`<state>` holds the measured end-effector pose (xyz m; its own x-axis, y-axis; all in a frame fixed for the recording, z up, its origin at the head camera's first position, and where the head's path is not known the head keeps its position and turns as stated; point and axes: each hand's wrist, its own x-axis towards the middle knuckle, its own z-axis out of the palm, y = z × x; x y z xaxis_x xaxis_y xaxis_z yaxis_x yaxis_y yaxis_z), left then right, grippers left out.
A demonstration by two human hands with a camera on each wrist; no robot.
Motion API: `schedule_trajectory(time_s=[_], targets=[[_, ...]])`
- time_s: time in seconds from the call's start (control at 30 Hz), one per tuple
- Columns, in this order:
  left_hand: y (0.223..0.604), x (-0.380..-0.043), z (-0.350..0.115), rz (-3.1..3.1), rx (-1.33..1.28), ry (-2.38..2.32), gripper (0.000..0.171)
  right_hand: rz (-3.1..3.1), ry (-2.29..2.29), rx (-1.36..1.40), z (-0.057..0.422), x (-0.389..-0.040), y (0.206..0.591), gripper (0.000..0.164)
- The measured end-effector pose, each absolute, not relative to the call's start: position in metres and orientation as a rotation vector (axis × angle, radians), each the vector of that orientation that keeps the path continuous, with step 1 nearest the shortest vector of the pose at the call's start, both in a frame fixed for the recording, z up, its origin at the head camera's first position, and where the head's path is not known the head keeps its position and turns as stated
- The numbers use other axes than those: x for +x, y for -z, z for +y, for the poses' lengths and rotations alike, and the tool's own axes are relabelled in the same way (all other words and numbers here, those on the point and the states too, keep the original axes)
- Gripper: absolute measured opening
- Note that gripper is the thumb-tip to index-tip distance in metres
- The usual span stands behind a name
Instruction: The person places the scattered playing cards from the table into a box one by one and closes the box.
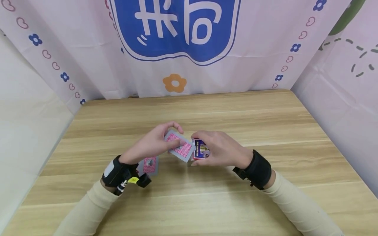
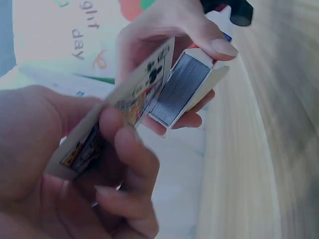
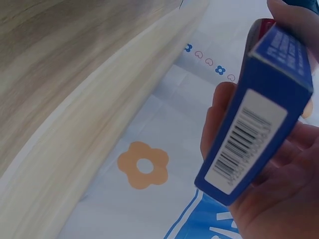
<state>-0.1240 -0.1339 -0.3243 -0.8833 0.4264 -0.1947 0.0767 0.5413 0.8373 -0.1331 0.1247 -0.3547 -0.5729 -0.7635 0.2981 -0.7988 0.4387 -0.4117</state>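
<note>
My left hand (image 1: pixel 153 142) pinches a playing card (image 1: pixel 180 146) between thumb and fingers, its pink patterned back turned up in the head view. The left wrist view shows the card's face (image 2: pixel 153 74), with a club and a coloured figure. My right hand (image 1: pixel 222 149) grips a card box (image 1: pixel 201 149) by its sides. The box's end is open toward the left hand, and a tight stack of cards (image 2: pixel 182 89) fills it. The held card's corner lies right at that open end. In the right wrist view, the blue closed end bears a barcode (image 3: pixel 245 142).
Beneath the left wrist, another pink-backed card (image 1: pixel 150 165) lies on the wooden table (image 1: pixel 189 203), partly covered by the wrist camera (image 1: pixel 144 180). A printed curtain (image 1: pixel 141 77) hangs along the table's far edge, and pale sheets stand at both sides.
</note>
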Motion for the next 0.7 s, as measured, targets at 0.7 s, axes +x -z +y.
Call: schedule_trajectory(time_s=[0.7], targets=[[0.328,-0.118,-0.122,2.375,0.481,-1.351,0.032,-2.563,-0.793,1.304,0.127,-0.133,0.347,0.075]])
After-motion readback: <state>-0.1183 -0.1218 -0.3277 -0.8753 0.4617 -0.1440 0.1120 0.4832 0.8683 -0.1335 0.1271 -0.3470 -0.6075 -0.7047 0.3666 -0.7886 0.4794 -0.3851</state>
